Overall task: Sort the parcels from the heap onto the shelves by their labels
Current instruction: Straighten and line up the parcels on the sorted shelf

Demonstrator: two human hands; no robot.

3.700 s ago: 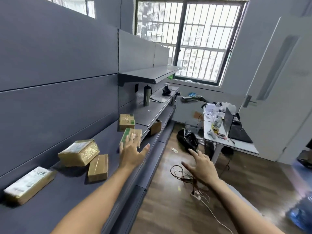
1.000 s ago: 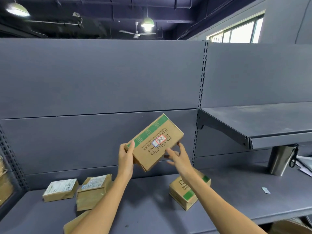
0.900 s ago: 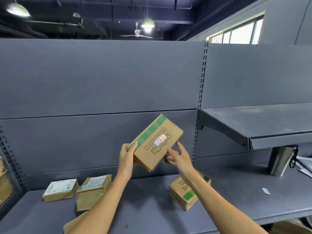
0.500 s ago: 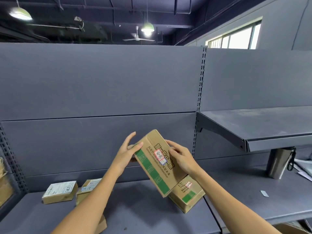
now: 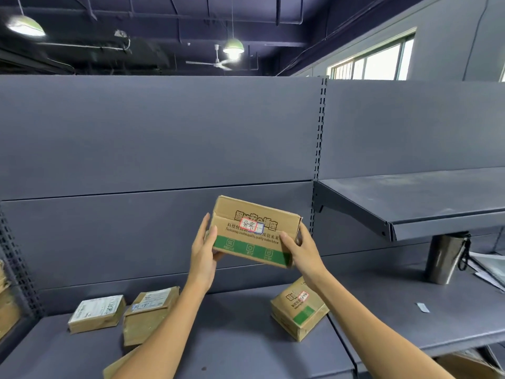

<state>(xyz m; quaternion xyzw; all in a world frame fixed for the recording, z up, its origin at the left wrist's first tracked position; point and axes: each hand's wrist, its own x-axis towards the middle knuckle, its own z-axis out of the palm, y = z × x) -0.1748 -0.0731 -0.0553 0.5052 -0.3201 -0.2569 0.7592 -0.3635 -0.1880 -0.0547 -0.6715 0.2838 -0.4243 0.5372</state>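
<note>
The left hand (image 5: 203, 251) covers the left end of the held parcel (image 5: 255, 232), and its fingers behind the carton are out of sight. The small print on the parcel's sticker (image 5: 250, 225) is too blurred to read. A flat carton (image 5: 116, 371) at the bottom edge is mostly hidden by the left forearm. At the left edge, stacked boxes (image 5: 6, 305) are cut off. A box (image 5: 470, 365) below the lower shelf (image 5: 246, 351) shows only its top.
</note>
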